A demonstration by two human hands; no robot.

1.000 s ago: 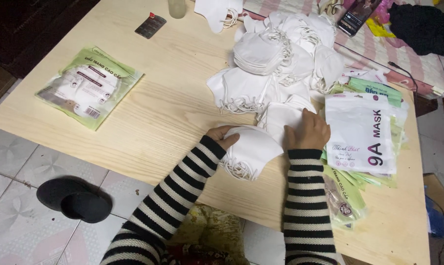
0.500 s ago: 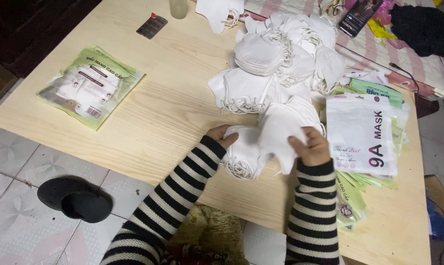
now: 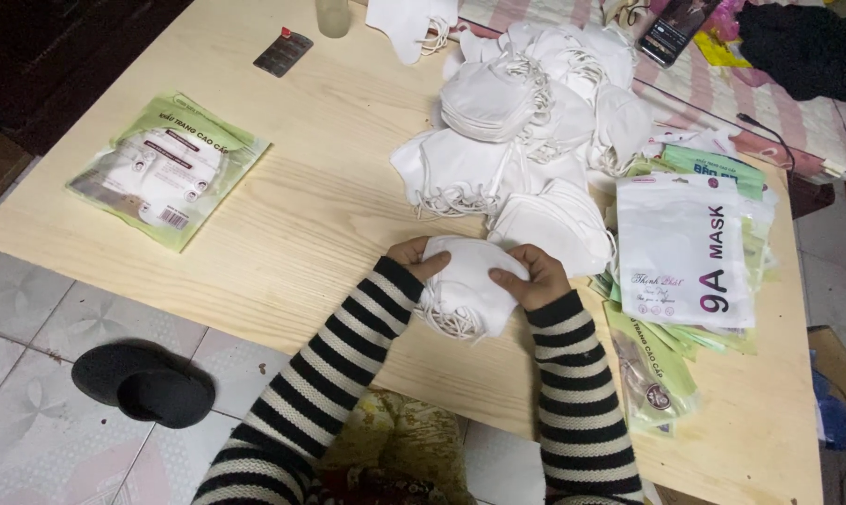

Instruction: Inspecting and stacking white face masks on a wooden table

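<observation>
Here, both hands meet at the lower middle of the frame, on the near part of the table (image 3: 283, 243). The left hand (image 3: 414, 258) and the right hand (image 3: 533, 277) each grip one side of a small stack of white masks (image 3: 467, 281), the fingers curled closed around it and the thumbs pressing on top. The stack rests on the wood, its ear loops spilling out at the lower edge toward the person. Both sleeves are striped black and white.

Just above the hands, another folded mask (image 3: 554, 224) lies flat, and behind it, in the upper middle of the frame, a loose pile of masks (image 3: 526, 112) spreads out with tangled loops. To the right of the hands sits a white pouch (image 3: 685, 248), on top of a fan of green pouches (image 3: 657, 365) that runs down toward the lower right. A green pack (image 3: 166, 168) with masks inside lies alone at the left of the table, well apart from the hands. Near the top left a dark blister strip (image 3: 283, 51) lies beside the base of a glass (image 3: 332, 17). At the upper right a phone (image 3: 677, 28) and a black cloth (image 3: 797, 47) lie on a striped pink cover. On the tiled floor at the lower left sits a black slipper (image 3: 143, 385).
</observation>
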